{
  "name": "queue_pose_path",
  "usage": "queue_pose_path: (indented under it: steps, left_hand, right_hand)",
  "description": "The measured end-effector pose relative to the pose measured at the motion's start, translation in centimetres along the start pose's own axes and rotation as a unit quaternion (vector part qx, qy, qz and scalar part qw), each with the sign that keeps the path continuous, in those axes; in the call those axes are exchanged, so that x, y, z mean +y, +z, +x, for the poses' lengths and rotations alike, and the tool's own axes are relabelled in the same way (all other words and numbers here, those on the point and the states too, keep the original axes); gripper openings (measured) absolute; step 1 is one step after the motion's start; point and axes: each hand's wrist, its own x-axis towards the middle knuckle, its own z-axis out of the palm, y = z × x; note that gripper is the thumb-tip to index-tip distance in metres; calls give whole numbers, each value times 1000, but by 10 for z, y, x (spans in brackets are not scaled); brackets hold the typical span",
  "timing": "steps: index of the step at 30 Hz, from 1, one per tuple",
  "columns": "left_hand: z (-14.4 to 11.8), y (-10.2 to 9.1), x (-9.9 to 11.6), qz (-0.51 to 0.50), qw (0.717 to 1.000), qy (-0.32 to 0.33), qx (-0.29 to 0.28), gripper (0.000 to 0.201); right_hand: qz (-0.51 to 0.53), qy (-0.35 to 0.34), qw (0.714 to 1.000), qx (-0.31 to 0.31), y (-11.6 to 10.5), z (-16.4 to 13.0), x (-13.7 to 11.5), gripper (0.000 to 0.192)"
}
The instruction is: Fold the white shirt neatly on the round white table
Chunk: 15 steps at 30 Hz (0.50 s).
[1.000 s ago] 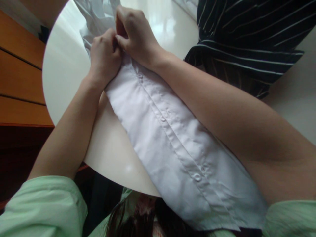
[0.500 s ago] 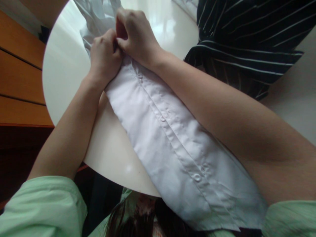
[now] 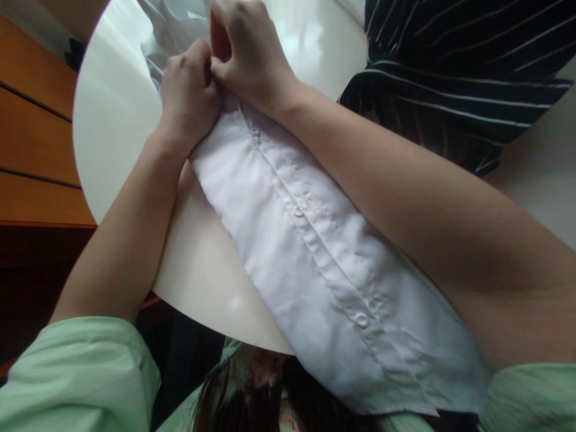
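A white button-up shirt (image 3: 274, 252), folded into a long strip, runs from the far side of the table down over its near edge toward my body. Its row of buttons faces up. My left hand (image 3: 189, 90) is closed on the shirt's far part, knuckles up. Right beside it, touching, my right hand (image 3: 252, 57) pinches the same cloth with thumb and curled fingers. Both hands hide the exact spot they grip. Beyond them, more loose, crumpled pale cloth (image 3: 175, 30) spreads on the table.
The round white table (image 3: 112, 120) has a glossy top and a curved edge. Dark cloth with white stripes (image 3: 450, 108) hangs at the upper right. Orange drawers (image 3: 36, 150) stand at the left.
The hands sit slightly higher in the picture, and the view has shifted a little. Both keep the same hold on the shirt, which lies almost as before.
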Motion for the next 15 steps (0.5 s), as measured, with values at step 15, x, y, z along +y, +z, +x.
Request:
queue_pose_path:
  steps: [15]
  left_hand:
    - [2, -3, 7, 48, 998, -31, -28, 4]
  right_hand:
    - [48, 27, 998, -31, -4, 2, -4, 30]
